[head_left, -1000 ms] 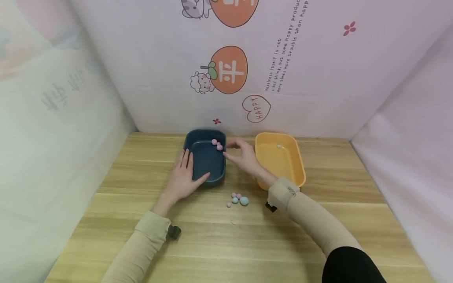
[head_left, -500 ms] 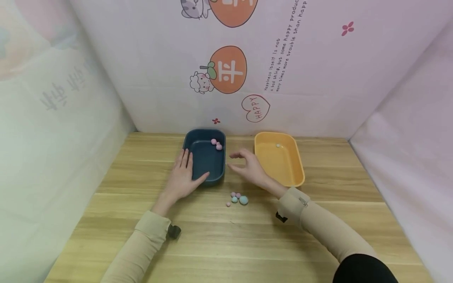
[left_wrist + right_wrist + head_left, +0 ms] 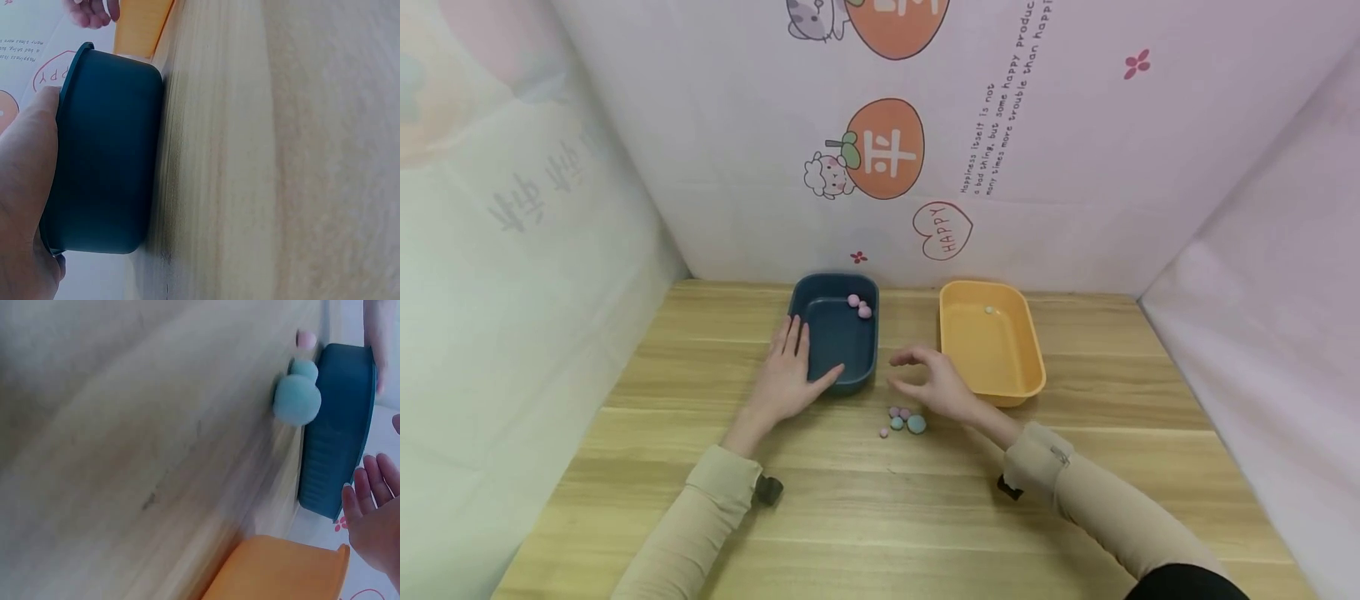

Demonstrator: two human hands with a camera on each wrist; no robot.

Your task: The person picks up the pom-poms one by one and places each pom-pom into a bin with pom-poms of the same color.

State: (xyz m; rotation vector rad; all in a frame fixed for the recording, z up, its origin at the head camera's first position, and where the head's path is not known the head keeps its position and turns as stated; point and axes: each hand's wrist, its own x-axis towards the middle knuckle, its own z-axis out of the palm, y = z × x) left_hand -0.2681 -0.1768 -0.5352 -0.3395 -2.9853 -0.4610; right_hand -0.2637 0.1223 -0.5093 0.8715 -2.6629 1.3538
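Observation:
My left hand point(image 3: 782, 379) rests on the left and near rim of a dark blue tray point(image 3: 838, 346), its fingers straight. In the left wrist view the hand lies along the rim above the tray's wall point(image 3: 106, 156). Pink balls point(image 3: 865, 312) sit in the tray's far right corner. Between the trays hovers my right hand point(image 3: 938, 385), thumb and fingers apart with nothing between them. Just in front of it, a cluster on the table includes a large light blue ball point(image 3: 917, 425), a smaller light blue ball point(image 3: 897, 423) and small pink balls point(image 3: 883, 433).
A yellow tray point(image 3: 992, 358) stands right of the blue one, with a small pale ball point(image 3: 988, 309) near its far end. Both trays stand near the table's back edge, before a printed cloth backdrop point(image 3: 1060, 167). White cloth also hangs at both sides.
My right hand has moved back from the blue tray's right rim, toward me and slightly right, to near the loose balls. The left hand has stayed on the blue tray.

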